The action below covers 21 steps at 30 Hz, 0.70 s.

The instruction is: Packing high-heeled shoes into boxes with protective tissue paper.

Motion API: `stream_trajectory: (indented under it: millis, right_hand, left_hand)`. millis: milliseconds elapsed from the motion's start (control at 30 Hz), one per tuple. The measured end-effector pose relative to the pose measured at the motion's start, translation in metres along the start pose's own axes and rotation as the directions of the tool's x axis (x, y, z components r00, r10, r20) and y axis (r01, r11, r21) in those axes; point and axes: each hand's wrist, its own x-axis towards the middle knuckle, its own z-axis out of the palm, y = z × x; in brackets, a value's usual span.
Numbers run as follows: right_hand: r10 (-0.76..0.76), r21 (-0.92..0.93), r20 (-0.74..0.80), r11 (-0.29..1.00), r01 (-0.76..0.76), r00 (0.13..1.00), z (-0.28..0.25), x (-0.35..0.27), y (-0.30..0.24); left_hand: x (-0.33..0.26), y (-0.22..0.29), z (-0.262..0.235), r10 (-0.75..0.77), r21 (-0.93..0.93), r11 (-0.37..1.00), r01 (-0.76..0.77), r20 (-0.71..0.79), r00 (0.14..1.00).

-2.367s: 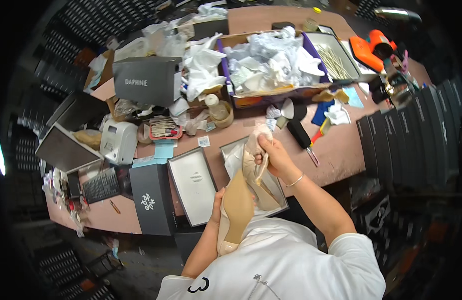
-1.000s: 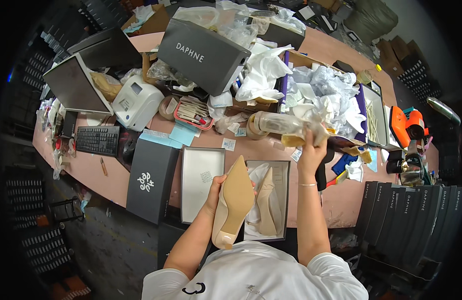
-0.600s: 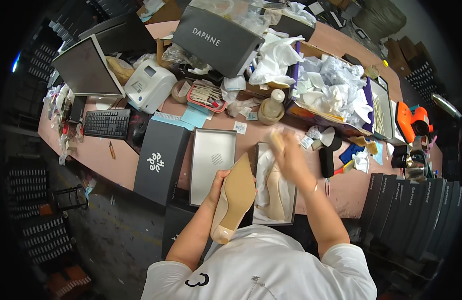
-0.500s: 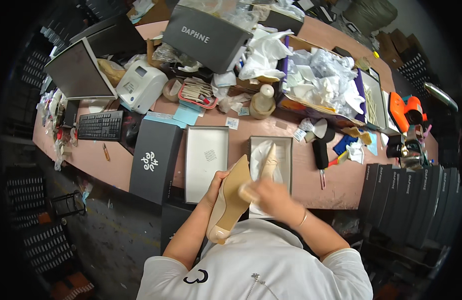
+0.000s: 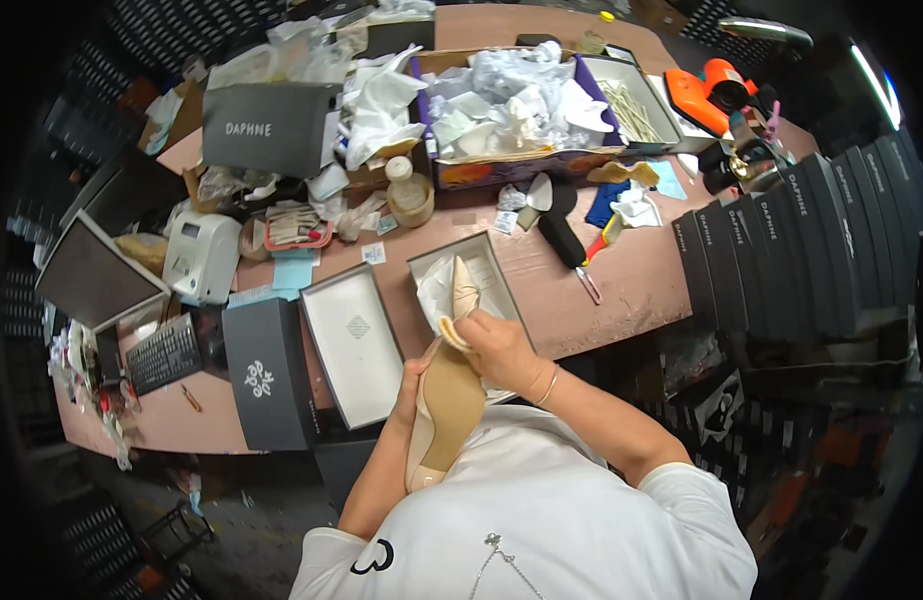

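Observation:
A beige shoe [image 5: 450, 405] is tilted sole-up in front of my chest, heel end toward me. My left hand [image 5: 411, 388] is closed round its left side. In my right hand [image 5: 504, 357] is a small cream pad [image 5: 453, 334], pinched against the toe end of the sole; the toe tip is hidden behind it. Just beyond lies a second beige shoe [image 5: 465, 284] on white tissue paper [image 5: 434, 290] inside an open shoebox [image 5: 491, 265]. To its left is a shallow grey-white box part [image 5: 354, 350] with bare insides.
A closed dark shoebox [image 5: 266, 380] stands left, near a keyboard [image 5: 165, 355] and a white label printer [image 5: 200, 258]. Farther back are a purple carton [image 5: 522, 165] full of crumpled paper and a pump bottle [image 5: 406, 185]. Dark shoeboxes [image 5: 782, 250] stand stacked right, near a black-headed brush [image 5: 562, 235].
My view has turned to the right, so the table things sit farther left. The right hand's pad has gone from the side of the sole up to the toe end; my left hand keeps its hold.

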Motion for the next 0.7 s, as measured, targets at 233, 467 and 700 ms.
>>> stream_trajectory:
  millis: [233, 467, 700]
  right_hand:
    - [-0.082, -0.032, 0.035, 0.996, 0.083, 0.996, -0.002, -0.008, -0.016]
    - [-0.201, 0.058, 0.079, 0.979, 0.196, 0.977, -0.003, -0.007, -0.039]
    - [-0.176, 0.073, 0.222, 0.984, 0.164, 0.959, -0.002, -0.001, -0.05]
  left_hand:
    - [0.006, 0.002, 0.012, 0.078, 0.115, 0.991, -0.069, -0.078, 0.994]
    - [-0.001, 0.003, 0.019, 0.104, 0.143, 0.988, -0.067, -0.271, 0.957]
    - [-0.005, -0.002, 0.016, 0.135, -0.007, 0.99, -0.141, -0.245, 0.96]
